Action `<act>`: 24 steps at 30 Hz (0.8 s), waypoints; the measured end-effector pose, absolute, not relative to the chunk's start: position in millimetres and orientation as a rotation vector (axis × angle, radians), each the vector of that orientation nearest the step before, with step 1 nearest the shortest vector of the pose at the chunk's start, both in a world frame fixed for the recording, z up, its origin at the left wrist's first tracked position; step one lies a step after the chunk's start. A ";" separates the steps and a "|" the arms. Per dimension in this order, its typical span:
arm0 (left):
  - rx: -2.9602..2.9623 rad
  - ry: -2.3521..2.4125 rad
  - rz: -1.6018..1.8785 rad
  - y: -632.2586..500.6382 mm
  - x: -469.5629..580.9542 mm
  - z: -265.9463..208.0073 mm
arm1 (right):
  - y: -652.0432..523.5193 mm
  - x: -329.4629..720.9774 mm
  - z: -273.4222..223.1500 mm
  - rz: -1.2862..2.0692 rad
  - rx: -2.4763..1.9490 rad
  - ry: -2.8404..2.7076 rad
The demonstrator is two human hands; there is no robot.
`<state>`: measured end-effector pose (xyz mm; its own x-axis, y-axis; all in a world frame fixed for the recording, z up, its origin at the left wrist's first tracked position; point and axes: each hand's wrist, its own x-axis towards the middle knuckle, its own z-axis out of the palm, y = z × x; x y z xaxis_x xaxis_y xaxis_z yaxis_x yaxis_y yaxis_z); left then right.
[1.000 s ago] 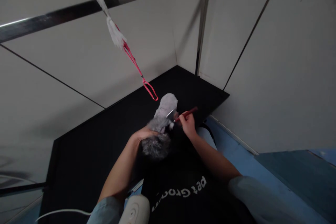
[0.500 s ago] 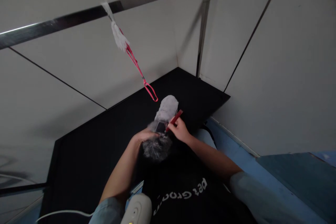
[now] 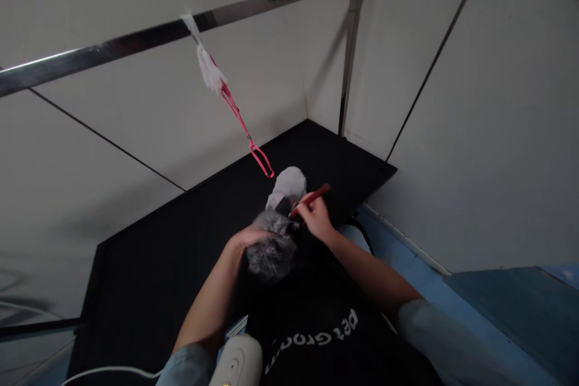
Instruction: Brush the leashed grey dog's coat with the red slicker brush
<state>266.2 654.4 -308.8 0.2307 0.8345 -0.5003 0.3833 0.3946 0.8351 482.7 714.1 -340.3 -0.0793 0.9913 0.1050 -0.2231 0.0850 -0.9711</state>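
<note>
A small furry animal (image 3: 289,184), white on its far part and grey near me, is on the black table (image 3: 172,241). I cannot make out what kind it is. My left hand (image 3: 253,234) has its fingers closed in the grey fur, partly hidden by it. My right hand (image 3: 316,219) grips the red handle of a slicker brush (image 3: 318,194). The brush's dark square head lies against the fur where grey meets white, with the handle tilted up to the right.
A metal bar (image 3: 149,35) crosses above the table. From it hangs a pink loop leash (image 3: 260,160) with white fluff at its top, its end just beyond the animal. A white rounded device (image 3: 238,359) and a black apron (image 3: 325,356) are close to me.
The brush and my right hand have moved slightly away from me and to the right, towards the white fur. My left hand stays in the grey fur.
</note>
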 end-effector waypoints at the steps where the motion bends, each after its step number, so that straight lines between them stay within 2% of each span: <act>1: 1.195 1.379 0.454 654.5 266.9 -308.6 | 714.8 481.9 -340.4 1.355 -0.900 -1.208; 3: 1.150 1.399 0.498 654.3 268.5 -307.8 | 718.0 481.0 -340.1 1.357 -0.930 -1.166; 7: 1.065 1.425 0.516 653.5 271.1 -305.8 | 723.1 479.8 -338.0 1.137 -1.010 -0.943; 11: 1.080 1.427 0.498 654.5 273.3 -305.3 | 720.6 477.5 -334.5 1.352 -0.905 -1.190; 15: 1.066 1.403 0.507 653.8 273.5 -306.8 | 723.5 480.6 -327.6 1.121 -1.036 -1.051; 20: 1.059 1.341 0.564 654.7 269.7 -307.8 | 719.4 479.4 -329.1 1.314 -0.938 -1.259; 24: 1.045 1.395 0.564 656.6 268.9 -309.7 | 716.6 480.6 -333.1 1.113 -1.029 -1.131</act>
